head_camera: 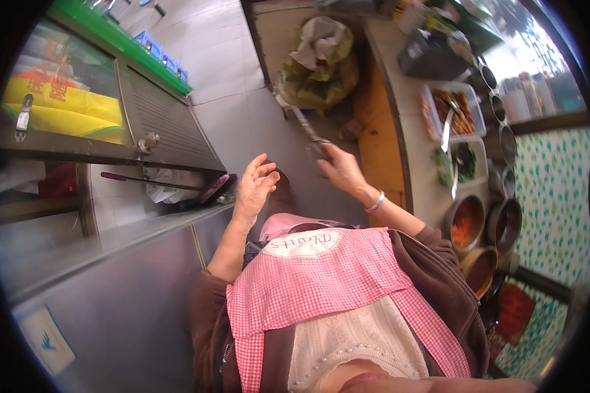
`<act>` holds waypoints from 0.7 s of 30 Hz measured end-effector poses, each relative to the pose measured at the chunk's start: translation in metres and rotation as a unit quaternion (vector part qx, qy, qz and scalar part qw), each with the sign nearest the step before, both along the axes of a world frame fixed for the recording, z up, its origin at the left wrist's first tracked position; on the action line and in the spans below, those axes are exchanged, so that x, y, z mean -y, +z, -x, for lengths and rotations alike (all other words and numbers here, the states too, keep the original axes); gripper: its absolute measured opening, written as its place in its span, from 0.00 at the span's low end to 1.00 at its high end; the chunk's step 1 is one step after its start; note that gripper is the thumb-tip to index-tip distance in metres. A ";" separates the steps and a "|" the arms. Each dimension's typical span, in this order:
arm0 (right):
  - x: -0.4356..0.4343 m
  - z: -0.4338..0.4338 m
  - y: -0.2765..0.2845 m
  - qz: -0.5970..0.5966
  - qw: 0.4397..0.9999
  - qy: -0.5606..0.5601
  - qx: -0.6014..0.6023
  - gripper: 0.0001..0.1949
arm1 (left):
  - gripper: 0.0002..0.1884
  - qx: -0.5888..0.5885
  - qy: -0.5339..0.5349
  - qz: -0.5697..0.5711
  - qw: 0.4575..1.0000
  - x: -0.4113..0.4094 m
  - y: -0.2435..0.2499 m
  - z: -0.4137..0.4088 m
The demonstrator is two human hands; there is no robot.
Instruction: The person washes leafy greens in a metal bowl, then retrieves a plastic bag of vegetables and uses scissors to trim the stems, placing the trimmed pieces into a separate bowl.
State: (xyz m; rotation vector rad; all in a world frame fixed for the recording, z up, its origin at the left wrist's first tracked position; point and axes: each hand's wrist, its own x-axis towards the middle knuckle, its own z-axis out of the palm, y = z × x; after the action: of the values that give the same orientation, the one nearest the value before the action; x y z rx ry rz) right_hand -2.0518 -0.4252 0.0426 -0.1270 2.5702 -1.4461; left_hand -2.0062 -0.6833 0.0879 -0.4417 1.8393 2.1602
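My left hand (258, 184) is raised in front of the pink checked apron (319, 280), fingers curled and apart, with nothing in it. To its right, my right hand (345, 169), with a bracelet at the wrist, grips the near end of a long, slender metal tool (305, 123), which looks like tongs. The tool slants away over the floor, its far end near a bulging plastic bag (319, 73). Blur hides the exact shape of the tool.
Along the right counter (398, 98) stand a tub of chopped food (455, 110), a tub of greens (467, 159) and several metal pots (464, 223). A dark cabinet (169, 123) and a steel worktop (128, 236) are at the left. Grey tiled floor (226, 64) lies between.
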 end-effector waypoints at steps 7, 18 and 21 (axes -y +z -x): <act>0.179 0.137 0.034 0.042 0.954 0.289 -0.069 0.22 | 0.12 0.077 0.145 -0.274 0.948 0.109 -0.050 0.158; 0.237 0.353 -0.048 0.103 0.672 0.596 0.427 0.20 | 0.09 0.038 0.344 0.067 0.936 0.271 -0.056 0.231; 0.294 0.449 -0.144 0.045 0.689 0.642 0.333 0.17 | 0.09 0.061 0.360 0.114 0.924 0.289 -0.071 0.223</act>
State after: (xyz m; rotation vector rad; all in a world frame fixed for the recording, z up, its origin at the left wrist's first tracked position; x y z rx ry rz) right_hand -2.5010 -0.7193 -0.1013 -0.9663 1.1663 -0.7426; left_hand -2.2289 -0.9724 0.0164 -1.4685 2.0758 2.2376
